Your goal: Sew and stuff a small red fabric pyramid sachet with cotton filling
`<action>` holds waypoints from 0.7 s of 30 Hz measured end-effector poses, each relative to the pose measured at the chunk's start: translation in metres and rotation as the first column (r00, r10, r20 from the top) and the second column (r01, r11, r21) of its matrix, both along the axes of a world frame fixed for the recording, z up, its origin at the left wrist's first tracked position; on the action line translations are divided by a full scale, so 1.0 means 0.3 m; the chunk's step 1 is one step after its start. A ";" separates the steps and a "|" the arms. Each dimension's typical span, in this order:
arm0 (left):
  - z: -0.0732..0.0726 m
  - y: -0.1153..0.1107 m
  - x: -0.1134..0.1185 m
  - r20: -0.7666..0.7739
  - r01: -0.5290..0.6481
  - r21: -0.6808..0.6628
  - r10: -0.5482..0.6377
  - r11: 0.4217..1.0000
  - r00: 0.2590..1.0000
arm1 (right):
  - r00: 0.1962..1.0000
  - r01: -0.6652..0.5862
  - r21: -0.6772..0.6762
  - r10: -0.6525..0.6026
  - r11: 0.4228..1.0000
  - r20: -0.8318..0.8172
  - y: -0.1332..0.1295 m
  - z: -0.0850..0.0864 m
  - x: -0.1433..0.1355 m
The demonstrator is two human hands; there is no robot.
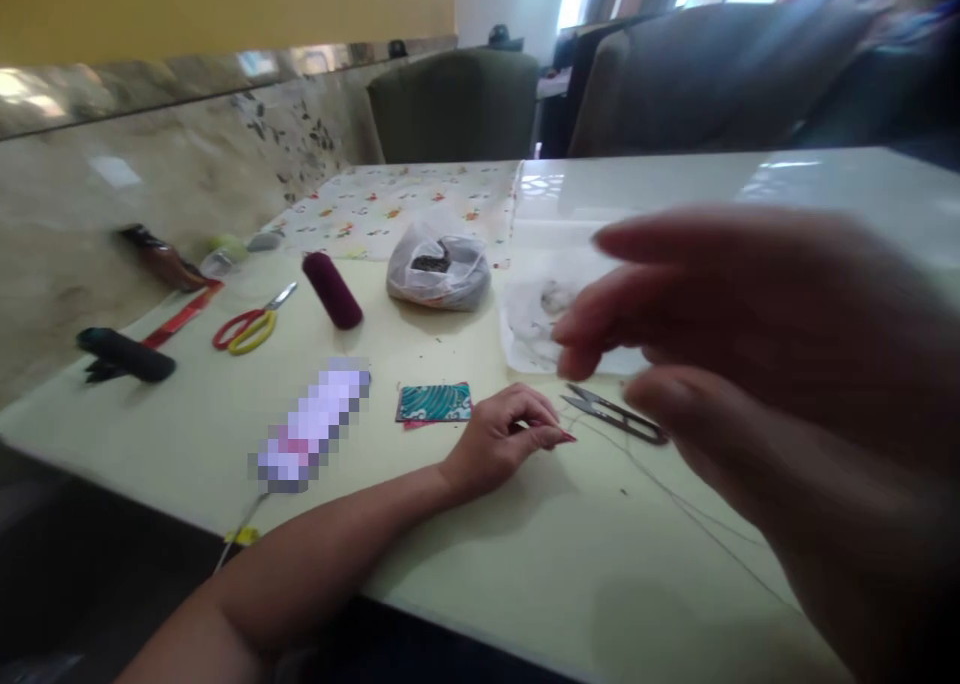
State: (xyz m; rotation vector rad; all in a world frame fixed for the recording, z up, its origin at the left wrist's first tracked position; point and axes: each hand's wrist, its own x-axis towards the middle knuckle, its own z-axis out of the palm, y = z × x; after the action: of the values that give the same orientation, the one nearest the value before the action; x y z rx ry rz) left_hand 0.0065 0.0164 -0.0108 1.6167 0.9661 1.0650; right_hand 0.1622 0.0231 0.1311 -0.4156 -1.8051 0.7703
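Note:
My left hand [504,438] rests low over the table with its thumb and fingers pinched together. A small pointed bit of red cloth [568,438] sticks out of the pinch; most of it is hidden. Pale thread [664,489] runs from near those fingertips toward the lower right. Raised close to the camera and blurred, my right hand [720,334] has its fingers bent and its thumb apart from them, with nothing visible between. Thread snips [619,419] lie just right of my left hand, partly behind my right thumb. Left of my left hand is a teal wave-patterned cloth piece [435,402] over a red one.
A white tray [517,349] and a plastic bag [439,274] with dark contents stand behind. Leftward are a maroon thread spool [332,290], red-and-yellow scissors [251,329], a dark green spool [127,354] and a pixelated object [315,424] with a cord. Chairs [454,104] stand beyond the table.

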 end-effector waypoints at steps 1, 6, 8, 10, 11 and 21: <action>0.003 0.002 -0.002 0.036 -0.012 -0.002 0.012 1.000 0.999 | 0.998 0.053 -0.014 -0.052 0.998 0.042 0.005 -0.019 0.022; -0.005 0.014 -0.008 0.120 -0.086 -0.065 0.093 0.994 0.988 | 0.961 0.257 -0.180 -0.233 0.950 0.147 0.042 -0.126 0.139; -0.005 0.016 -0.008 0.123 -0.113 -0.072 0.121 0.991 0.985 | 0.940 0.314 -0.225 -0.269 0.922 0.210 0.054 -0.174 0.181; -0.001 0.015 -0.007 0.133 -0.137 -0.085 0.148 0.987 0.980 | 0.908 0.366 -0.217 -0.296 0.905 0.297 0.062 -0.228 0.214; 0.002 0.015 -0.007 0.144 -0.150 -0.093 0.162 0.984 0.976 | 0.886 0.388 -0.192 -0.307 0.902 0.347 0.064 -0.258 0.226; -0.010 0.035 -0.027 0.239 -0.285 -0.151 0.315 0.947 0.919 | 0.481 0.313 0.194 -0.331 0.930 0.812 0.073 -0.489 0.188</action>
State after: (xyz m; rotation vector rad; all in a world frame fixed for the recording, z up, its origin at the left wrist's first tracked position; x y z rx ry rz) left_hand -0.0015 0.0270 -0.0137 1.2216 1.0963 1.3677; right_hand 0.2186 0.0448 -0.0155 -1.2546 -2.5005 0.2505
